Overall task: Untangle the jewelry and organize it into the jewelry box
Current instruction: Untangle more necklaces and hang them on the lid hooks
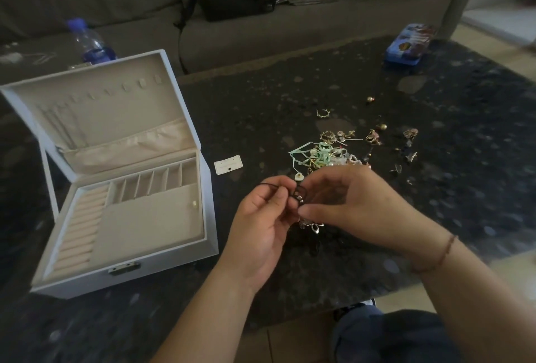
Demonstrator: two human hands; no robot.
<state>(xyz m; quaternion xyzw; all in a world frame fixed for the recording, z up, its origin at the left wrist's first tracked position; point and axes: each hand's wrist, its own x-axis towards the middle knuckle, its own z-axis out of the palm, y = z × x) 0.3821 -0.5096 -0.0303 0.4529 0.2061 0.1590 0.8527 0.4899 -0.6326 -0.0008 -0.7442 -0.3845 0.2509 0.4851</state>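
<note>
A dark cord (pixel 297 193) with small beads is being pinched between both hands just above the table (pixel 290 96), probably so that a knot can be worked loose clear of the other pieces. The left hand (pixel 262 217) is being kept closed on one loop of the cord between thumb and fingertips, while the right hand (pixel 345 203) is being curled round the other part, its fingertips meeting the cord near the beads. A silver pendant (pixel 313 227) is being left dangling below the hands, seemingly attached to the same cord.

The rest of the jewelry pile (pixel 333 151), with pale green ribbon, pearls and gold pieces, is being left on the table just beyond the hands, within easy reach. Loose earrings (pixel 410 133) are being kept spread to the right of it. The jewelry box (pixel 162 258) is being held ready at the left, lid propped open, with only one small piece (pixel 194 203) seen in its tray. A small white card (pixel 228 164) is lying between box and pile.
</note>
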